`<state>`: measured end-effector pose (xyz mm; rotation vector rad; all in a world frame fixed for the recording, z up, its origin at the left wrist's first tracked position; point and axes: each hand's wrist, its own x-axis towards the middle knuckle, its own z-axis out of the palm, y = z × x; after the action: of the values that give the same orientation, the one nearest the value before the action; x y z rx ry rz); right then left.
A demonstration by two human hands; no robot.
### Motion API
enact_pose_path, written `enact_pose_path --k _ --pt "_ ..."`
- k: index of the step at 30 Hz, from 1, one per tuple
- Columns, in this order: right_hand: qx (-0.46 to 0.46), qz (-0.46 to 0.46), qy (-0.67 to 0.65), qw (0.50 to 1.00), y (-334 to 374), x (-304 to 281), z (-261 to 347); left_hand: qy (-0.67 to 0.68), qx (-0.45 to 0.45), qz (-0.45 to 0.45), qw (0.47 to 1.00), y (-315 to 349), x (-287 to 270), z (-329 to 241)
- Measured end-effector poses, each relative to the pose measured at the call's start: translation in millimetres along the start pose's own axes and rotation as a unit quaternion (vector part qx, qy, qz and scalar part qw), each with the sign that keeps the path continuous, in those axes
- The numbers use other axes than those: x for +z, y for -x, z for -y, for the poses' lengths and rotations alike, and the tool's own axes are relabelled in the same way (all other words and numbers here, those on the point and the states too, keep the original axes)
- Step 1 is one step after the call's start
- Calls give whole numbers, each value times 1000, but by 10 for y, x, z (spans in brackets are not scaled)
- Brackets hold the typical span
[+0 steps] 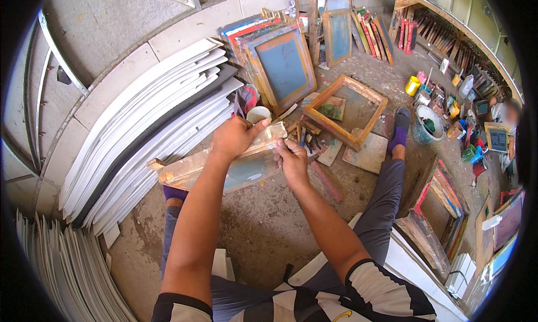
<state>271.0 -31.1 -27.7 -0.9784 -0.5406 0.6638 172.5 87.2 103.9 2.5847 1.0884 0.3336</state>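
Note:
Between my knees I hold a worn wooden screen-printing frame, tilted on edge, its bluish mesh showing below the upper rail. My left hand is closed over that rail, thumb stretched toward the right corner. At this corner, my right hand pinches the frame's end; a small piece there is too hidden to name. Just beyond my right hand, pliers and other hand tools lie on the floor. A white cup-like container stands behind my left hand.
A bare wooden frame lies ahead on the floor. More screens lean at the back. Stacked white sheets flank my left side. Paint containers, a bucket and frames crowd the right, where another person holds a small screen.

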Motion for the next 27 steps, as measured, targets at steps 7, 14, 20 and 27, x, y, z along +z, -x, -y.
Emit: enact_pose_path --k 7,14,20,27 --pt "3 -45 -120 992 157 138 -167 -17 -25 34 999 -7 -55 -31" --pt "20 -21 137 990 366 -288 -529 -30 -24 23 999 -131 -37 3" --pt "-93 -22 421 902 344 -408 -398 -20 -30 40 999 -166 -45 63" --pt "-5 -46 452 891 556 -790 -1050 -20 -25 35 999 -209 -7 70"
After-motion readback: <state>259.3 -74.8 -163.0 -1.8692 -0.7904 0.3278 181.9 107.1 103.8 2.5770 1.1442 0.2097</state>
